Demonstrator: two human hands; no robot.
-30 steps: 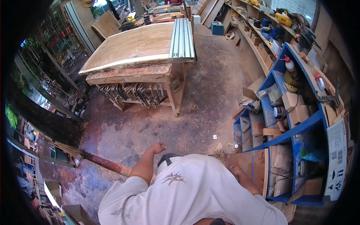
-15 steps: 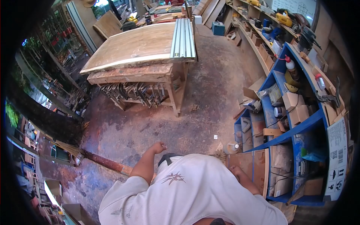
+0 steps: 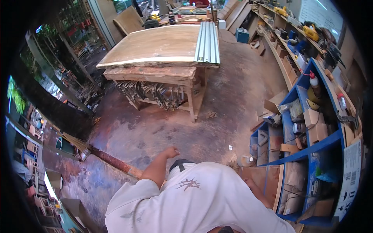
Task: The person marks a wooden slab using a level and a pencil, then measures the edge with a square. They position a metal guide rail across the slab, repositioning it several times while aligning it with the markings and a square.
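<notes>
My left hand point(image 3: 171, 152) hangs in front of my body, beyond the belt, over the stained floor point(image 3: 155, 132). Its fingers are curled in, and nothing shows in them. Low at my right side, my right hand point(image 3: 249, 182) is partly hidden by my shirt, beside a brown wooden panel point(image 3: 268, 176) at the blue shelf unit. Its fingers cannot be made out. A clear bottle point(image 3: 245, 160) stands on the floor just past that hand.
Ahead stands a workbench point(image 3: 155, 73) bearing a large wooden slab point(image 3: 155, 44) and metal rails point(image 3: 207, 42), with clamps point(image 3: 151, 93) hanging beneath. The blue shelf unit point(image 3: 311, 150) at right holds bottles, boxes and wood pieces. A dark post point(image 3: 50, 105) leans at left.
The view has turned slightly left, so the bench and shelves appear further right. Both hands keep nearly the same pose against my body.
</notes>
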